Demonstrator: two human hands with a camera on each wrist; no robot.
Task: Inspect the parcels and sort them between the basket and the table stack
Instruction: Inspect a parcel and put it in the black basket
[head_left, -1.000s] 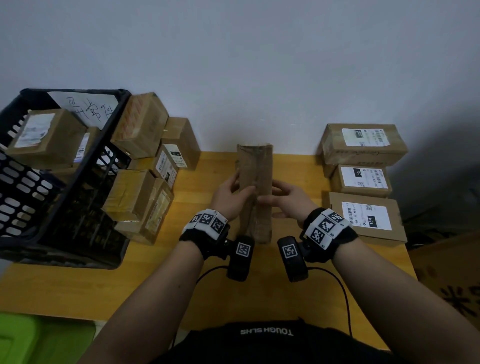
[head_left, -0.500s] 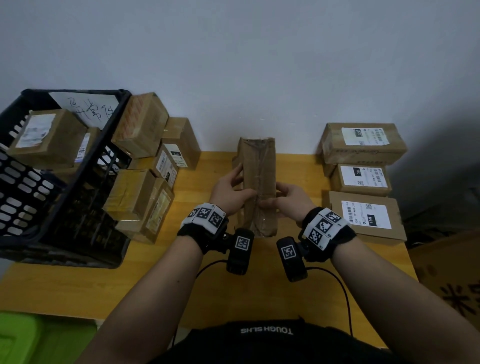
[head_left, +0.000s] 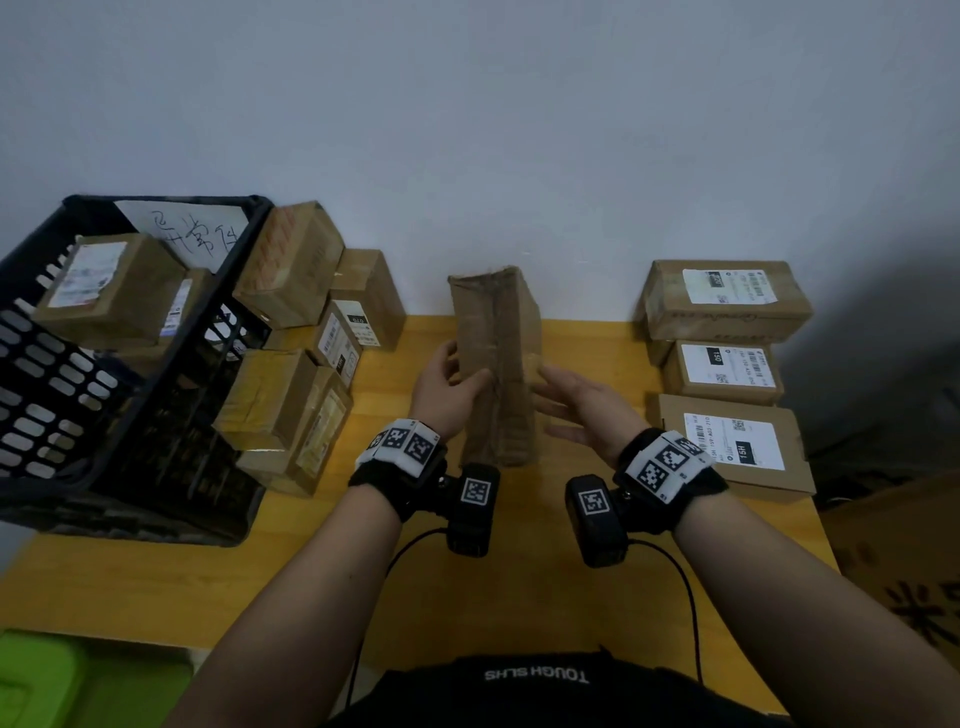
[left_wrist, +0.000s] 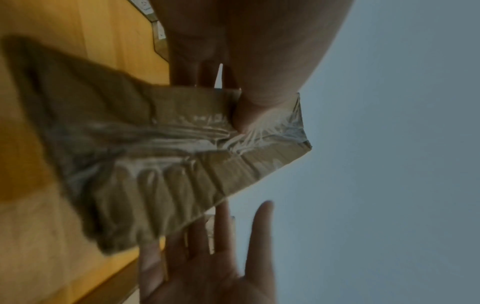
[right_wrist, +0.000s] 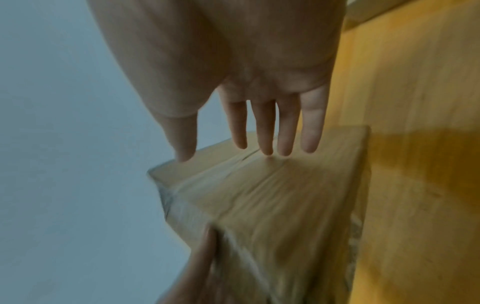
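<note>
— Where is the parcel (head_left: 496, 364) found?

— It is held upright above the middle of the bench (head_left: 519, 571), a long brown carton wrapped in wrinkled clear tape, its near end low toward the bench; whether that end is touching the wood cannot be told.

— How is it gripped?

— The left hand (head_left: 447, 395) is clamped on its left side, thumb pressed on the taped face and fingers hidden behind. The right hand (head_left: 582, 410) is spread flat, fingers straight and apart; in the right wrist view the fingertips (right_wrist: 267, 148) are seen at or just off the carton's far edge, and contact cannot be confirmed.

— And around it?

— To the left a black basket (head_left: 78, 395) is set on the bench, with labelled boxes (head_left: 104, 291) and a handwritten sheet (head_left: 192, 234) inside. A pile of cartons (head_left: 291, 364) is leaned just beside the basket. To the right, three labelled parcels (head_left: 727, 364) are stacked against the wall (head_left: 467, 130).
</note>
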